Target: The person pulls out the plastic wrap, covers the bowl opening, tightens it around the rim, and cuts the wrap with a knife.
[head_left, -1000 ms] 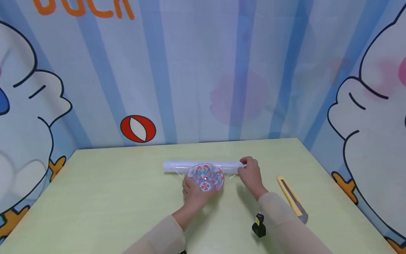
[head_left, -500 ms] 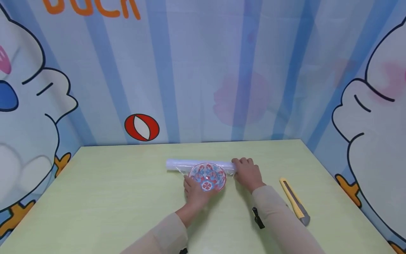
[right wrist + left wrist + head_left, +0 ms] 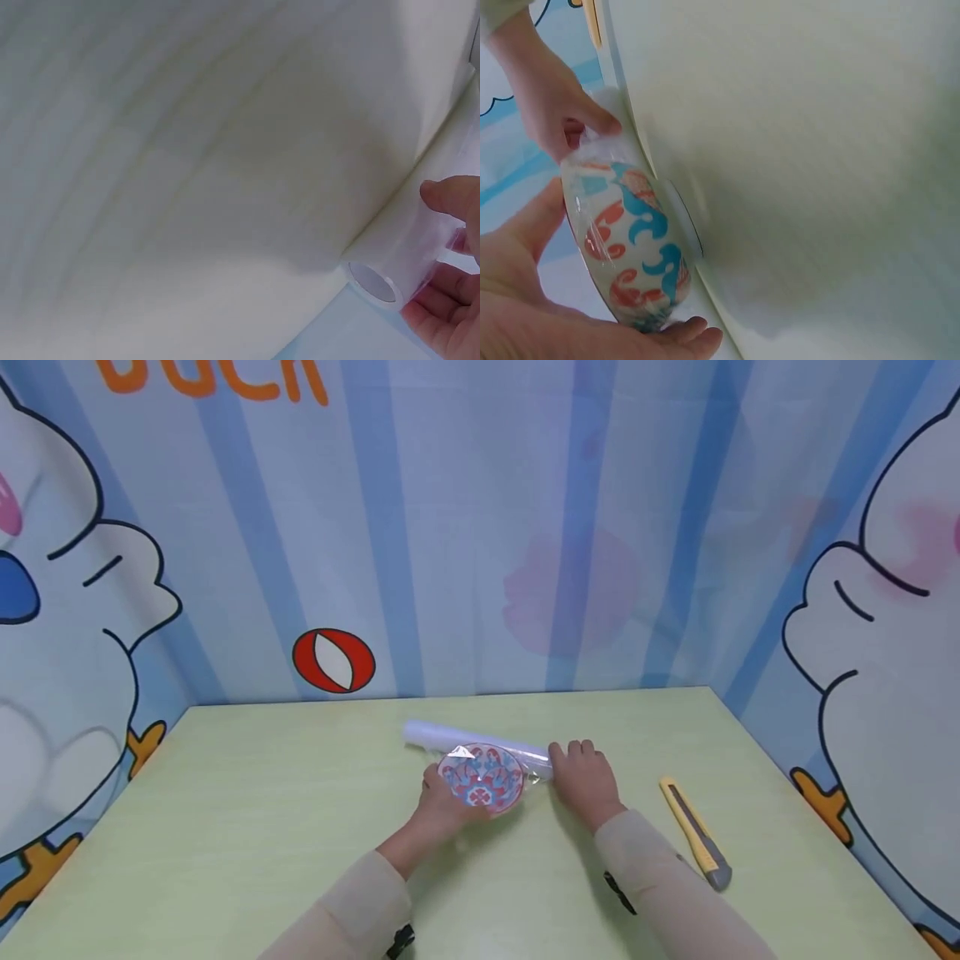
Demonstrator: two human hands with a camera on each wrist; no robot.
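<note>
A bowl (image 3: 482,778) with a red and blue pattern sits in my left hand (image 3: 442,812), tilted so its inside shows in the head view. Clear film stretches over it and wrinkles at its edges. In the left wrist view my thumb and fingers hold opposite sides of the bowl (image 3: 634,240). Just behind it lies a roll of cling film (image 3: 438,735), slanting across the table. My right hand (image 3: 587,781) grips the roll's right end. The right wrist view shows the roll's hollow core end, with thumb and fingers around the roll (image 3: 416,240).
A yellow and grey utility knife (image 3: 696,835) lies on the light green table (image 3: 262,827), right of my right hand. Blue striped backdrop (image 3: 465,527) panels with cartoon figures stand behind the table and along both sides.
My right hand has gone from the roll's tip to a fuller grip on its end. The roll has turned, its left end swinging away. The bowl and left hand have shifted slightly left.
</note>
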